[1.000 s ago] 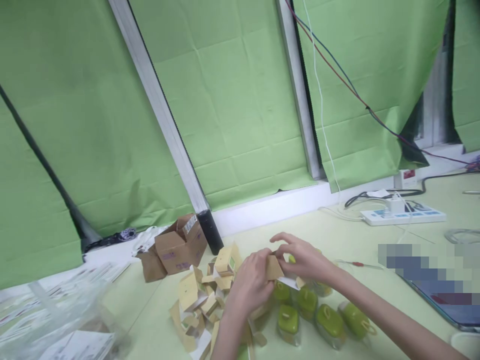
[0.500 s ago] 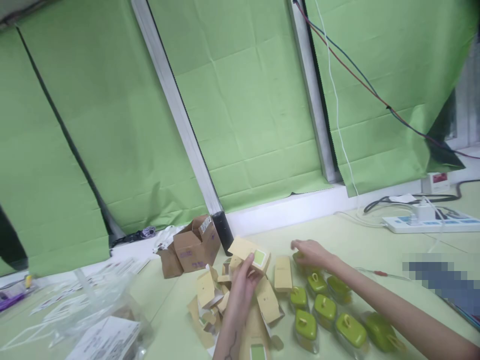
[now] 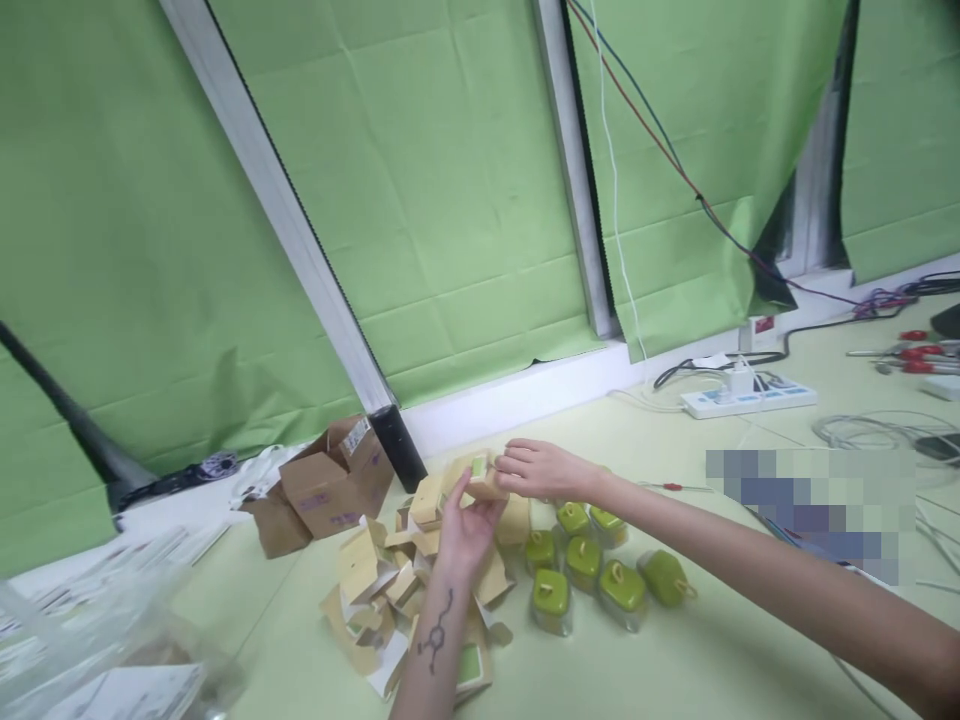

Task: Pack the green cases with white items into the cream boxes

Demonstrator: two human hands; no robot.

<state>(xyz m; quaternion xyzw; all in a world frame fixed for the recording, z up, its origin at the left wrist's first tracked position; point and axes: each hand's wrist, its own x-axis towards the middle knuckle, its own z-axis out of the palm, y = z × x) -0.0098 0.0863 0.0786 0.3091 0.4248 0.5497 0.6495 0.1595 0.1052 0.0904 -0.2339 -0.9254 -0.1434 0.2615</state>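
My left hand [image 3: 471, 535] holds a small yellow box [image 3: 484, 474] with a green label, thumb on top. My right hand [image 3: 536, 470] is at the right end of that box, its fingers bent together against it. Under and left of my hands lies a pile of opened yellow boxes [image 3: 365, 562]. To the right stand several green-lidded containers [image 3: 583, 560] with loop handles, and one [image 3: 664, 578] lies tilted. Another yellow box [image 3: 514, 520] is partly hidden below my right hand.
A brown carton [image 3: 341, 490] stands by a black post foot [image 3: 398, 448]. Plastic bags and papers lie at the lower left. At the right are a white power strip [image 3: 780, 399], cables and red-handled tools [image 3: 926, 360].
My right hand has moved left from the green-lidded containers to the box in my left hand. The view has turned rightward, and the held box is tilted differently.
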